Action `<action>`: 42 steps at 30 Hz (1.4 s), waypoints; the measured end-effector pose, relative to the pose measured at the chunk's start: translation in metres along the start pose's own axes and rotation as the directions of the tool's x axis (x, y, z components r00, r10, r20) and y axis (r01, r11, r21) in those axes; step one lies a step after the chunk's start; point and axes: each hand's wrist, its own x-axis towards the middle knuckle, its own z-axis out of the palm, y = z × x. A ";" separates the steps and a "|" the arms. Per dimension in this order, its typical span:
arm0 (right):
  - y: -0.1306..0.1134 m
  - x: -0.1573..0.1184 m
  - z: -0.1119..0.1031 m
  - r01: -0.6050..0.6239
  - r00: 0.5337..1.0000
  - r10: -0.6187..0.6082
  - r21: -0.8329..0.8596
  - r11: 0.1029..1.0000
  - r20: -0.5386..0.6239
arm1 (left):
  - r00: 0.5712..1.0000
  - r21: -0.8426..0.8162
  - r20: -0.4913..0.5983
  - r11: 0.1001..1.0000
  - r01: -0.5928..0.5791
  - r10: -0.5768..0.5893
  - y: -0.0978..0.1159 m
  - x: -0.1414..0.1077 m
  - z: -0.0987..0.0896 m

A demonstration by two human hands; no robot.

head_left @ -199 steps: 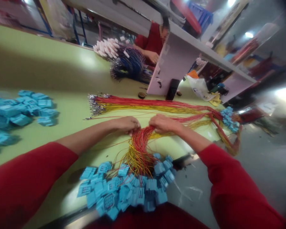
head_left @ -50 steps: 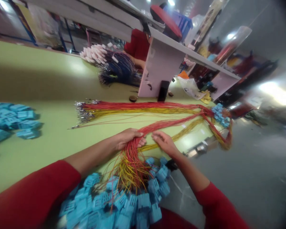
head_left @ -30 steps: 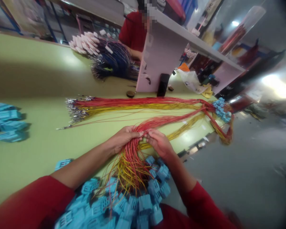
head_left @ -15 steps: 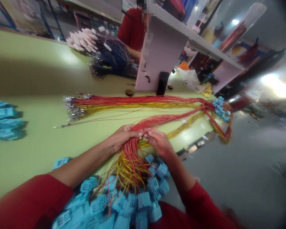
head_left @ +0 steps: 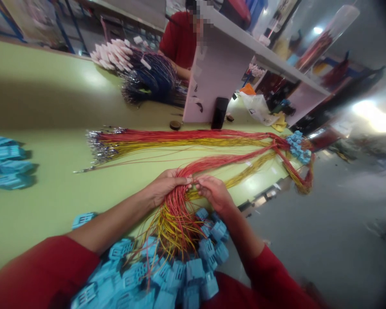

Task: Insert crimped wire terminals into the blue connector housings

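Note:
My left hand (head_left: 169, 184) is wrapped round a bundle of red wires (head_left: 176, 198), thumb on top. Close to its right, my right hand (head_left: 212, 189) is closed, its fingertips pinched together by the left thumb; what they pinch is too small to make out. Below both hands the bundle fans out into yellow wires (head_left: 170, 229) that run down to many light-blue connectors (head_left: 194, 270) near my body. The red wires also stretch right, beside a yellow strand (head_left: 251, 171), towards a cluster of blue connectors (head_left: 298, 146).
A long red and yellow wire bundle (head_left: 180, 136) with metal ends lies across the green table (head_left: 51, 171). Blue connectors (head_left: 8, 161) sit at the far left. Behind are a black phone (head_left: 219, 113), a tape roll (head_left: 175, 125), dark wires (head_left: 157, 77) and a person (head_left: 178, 38).
My right fingertips have shifted very slightly beside the left thumb. The wires and connectors lie almost as before.

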 end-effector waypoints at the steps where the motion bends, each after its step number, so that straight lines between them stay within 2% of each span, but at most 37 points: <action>1: 0.000 -0.001 0.000 -0.005 1.000 0.005 0.018 1.000 0.001 | 1.000 -0.016 -0.001 1.000 0.003 -0.003 -0.001 0.001 0.000; 6: -0.005 -0.003 0.001 -0.056 0.998 0.053 0.121 0.991 0.028 | 1.000 -0.084 -0.003 0.996 0.021 -0.021 -0.002 0.002 -0.001; 11: -0.012 0.004 0.009 -0.128 0.989 0.121 0.080 0.989 0.082 | 1.000 -0.110 0.000 0.994 0.017 -0.017 0.000 -0.001 0.001; 17: -0.010 0.006 0.012 -0.075 0.996 0.069 0.130 0.989 0.049 | 0.998 -0.145 -0.061 0.989 -0.004 -0.005 -0.002 -0.002 0.003; 21: -0.012 0.006 0.012 -0.118 0.990 0.105 0.146 0.982 0.094 | 0.996 -0.152 -0.088 0.988 0.000 -0.014 -0.003 -0.001 0.002; 31: -0.011 0.009 0.013 -0.117 0.988 0.106 0.096 0.989 0.109 | 0.997 -0.143 -0.059 0.989 0.036 -0.045 0.001 -0.003 0.001; 42: -0.012 0.007 0.022 -0.043 0.999 0.041 0.065 0.997 0.031 | 0.998 -0.161 -0.044 0.987 0.031 -0.038 0.004 -0.007 0.006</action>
